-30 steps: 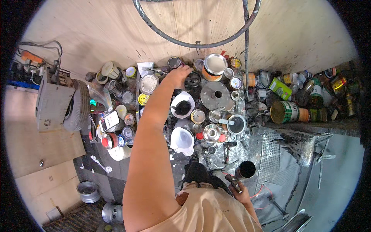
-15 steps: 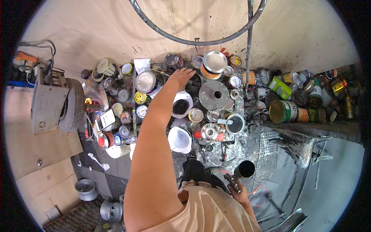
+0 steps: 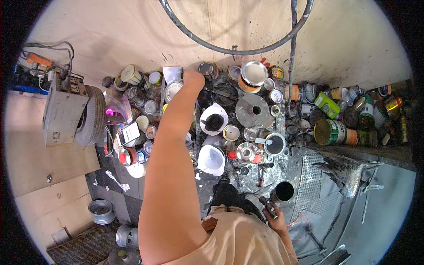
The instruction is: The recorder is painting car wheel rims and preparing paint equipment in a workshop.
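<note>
Over the back of the cluttered bench, my left arm reaches to the far side. My left hand [image 3: 194,81] is closed beside a large lidded tin [image 3: 172,91]. What its curled fingers hold, if anything, is hidden. A dark round lid or pan [image 3: 225,94] lies just right of it. Low at my right side, my right hand [image 3: 278,222] grips a dark metal spray gun [image 3: 268,206]. An open dark pot [image 3: 282,191] stands just beyond the spray gun. Closer to me on the bench are two white cups, one dark inside [image 3: 214,119] and one pale [image 3: 211,160].
A phone [image 3: 128,134] lies among tins on the left. An orange-labelled can [image 3: 252,76], a round metal disc [image 3: 255,110] and several tins fill the bench's middle. More cans crowd a right-hand shelf [image 3: 366,152]. A thick hose [image 3: 238,52] hangs over the back.
My left hand has moved left from the dark round lid toward the large tin, and its spread fingers have curled in. My right hand still holds the spray gun. The view has shifted slightly.
</note>
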Tool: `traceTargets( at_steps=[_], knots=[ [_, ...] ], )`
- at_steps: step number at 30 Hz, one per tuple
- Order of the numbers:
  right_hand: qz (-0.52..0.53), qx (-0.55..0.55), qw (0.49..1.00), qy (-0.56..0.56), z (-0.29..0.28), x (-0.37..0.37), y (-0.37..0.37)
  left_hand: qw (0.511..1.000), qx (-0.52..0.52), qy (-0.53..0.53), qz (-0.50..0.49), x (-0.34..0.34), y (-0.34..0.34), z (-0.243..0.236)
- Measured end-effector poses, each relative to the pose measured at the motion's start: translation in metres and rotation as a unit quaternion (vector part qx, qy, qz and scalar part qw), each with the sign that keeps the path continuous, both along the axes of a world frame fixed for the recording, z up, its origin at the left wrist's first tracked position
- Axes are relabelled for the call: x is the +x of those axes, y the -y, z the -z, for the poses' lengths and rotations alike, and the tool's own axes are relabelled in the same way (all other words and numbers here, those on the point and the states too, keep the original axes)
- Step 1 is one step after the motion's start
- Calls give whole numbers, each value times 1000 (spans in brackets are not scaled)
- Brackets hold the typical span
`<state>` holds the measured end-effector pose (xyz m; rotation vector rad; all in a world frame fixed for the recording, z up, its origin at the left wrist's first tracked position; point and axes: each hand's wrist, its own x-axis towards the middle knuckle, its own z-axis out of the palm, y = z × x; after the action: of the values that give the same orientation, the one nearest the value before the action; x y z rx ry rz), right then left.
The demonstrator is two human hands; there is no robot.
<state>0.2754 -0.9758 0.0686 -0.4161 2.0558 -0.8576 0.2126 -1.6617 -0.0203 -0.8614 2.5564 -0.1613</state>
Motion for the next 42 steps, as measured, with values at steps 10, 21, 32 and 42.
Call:
traceTargets(
  at_steps=[10, 21, 32, 42],
  knots=[
    [14, 28, 1000, 2, -11, -1, -2, 998, -31, -21, 48, 11, 6, -19],
    [-17, 57, 997, 43, -5, -9, 6, 989, -38, -60, 126, -31, -62, -89],
    [15, 23, 999, 40, 30, 3, -29, 990, -25, -3, 139, -25, -63, -85],
    [-15, 55, 997, 58, 6, 4, -5, 989, -8, -33, 143, -16, -69, -74]
  ],
)
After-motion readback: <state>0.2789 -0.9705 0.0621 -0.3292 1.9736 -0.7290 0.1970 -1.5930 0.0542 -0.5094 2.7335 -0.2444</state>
